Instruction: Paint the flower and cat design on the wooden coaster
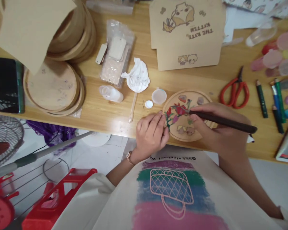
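Note:
A round wooden plate (194, 126) with a low rim lies near the table's front edge. Red and purple flowers, green leaves and small animal pictures decorate its face. My left hand (150, 132) grips the left rim, fingers bent and close together. Pinched in my right hand (220, 134) is a slim tool with a dark brown handle (225, 120), perhaps a paintbrush. Its tip meets the red flowers, though too small to make out clearly. Beside the plate sit a small round plastic pot (159, 96) and a white lid (148, 104).
Crumpled tissue (136, 76), a plastic dropper (132, 110) and a small bottle (110, 93) lie left. Red-handled pliers (235, 92), pencils (261, 99) and paint pots (272, 59) are right. A printed cardboard sheet (187, 35) lies behind; stacked wooden plates (51, 84) and a phone (6, 84) are far left.

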Demonstrator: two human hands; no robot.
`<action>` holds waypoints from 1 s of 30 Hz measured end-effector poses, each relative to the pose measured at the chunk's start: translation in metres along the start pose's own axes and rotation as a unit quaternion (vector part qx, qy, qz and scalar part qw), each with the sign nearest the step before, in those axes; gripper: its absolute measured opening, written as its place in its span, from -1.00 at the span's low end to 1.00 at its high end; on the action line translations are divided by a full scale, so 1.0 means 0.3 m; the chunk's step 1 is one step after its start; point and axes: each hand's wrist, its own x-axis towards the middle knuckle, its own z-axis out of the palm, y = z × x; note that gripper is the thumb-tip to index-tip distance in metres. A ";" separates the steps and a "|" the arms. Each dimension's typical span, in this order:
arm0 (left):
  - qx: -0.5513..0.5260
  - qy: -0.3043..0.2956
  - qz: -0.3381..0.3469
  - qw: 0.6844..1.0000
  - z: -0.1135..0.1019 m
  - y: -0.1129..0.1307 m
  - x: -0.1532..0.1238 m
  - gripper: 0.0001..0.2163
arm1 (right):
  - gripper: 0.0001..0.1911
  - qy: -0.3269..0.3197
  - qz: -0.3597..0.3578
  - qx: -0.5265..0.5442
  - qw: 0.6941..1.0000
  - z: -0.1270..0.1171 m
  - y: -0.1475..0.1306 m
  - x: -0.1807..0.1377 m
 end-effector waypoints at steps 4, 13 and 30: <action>-0.002 -0.004 -0.004 1.000 0.000 -0.001 0.001 -0.70 | -0.93 -0.023 0.026 0.013 0.999 -0.016 -0.004 0.048; -0.010 0.003 -0.005 1.000 0.000 -0.001 0.006 -0.72 | -0.90 -0.115 0.184 0.052 0.975 -0.041 0.004 0.229; -0.008 0.005 -0.006 1.000 -0.002 0.002 0.006 -0.70 | -0.89 -0.184 0.245 0.146 0.941 -0.042 0.027 0.320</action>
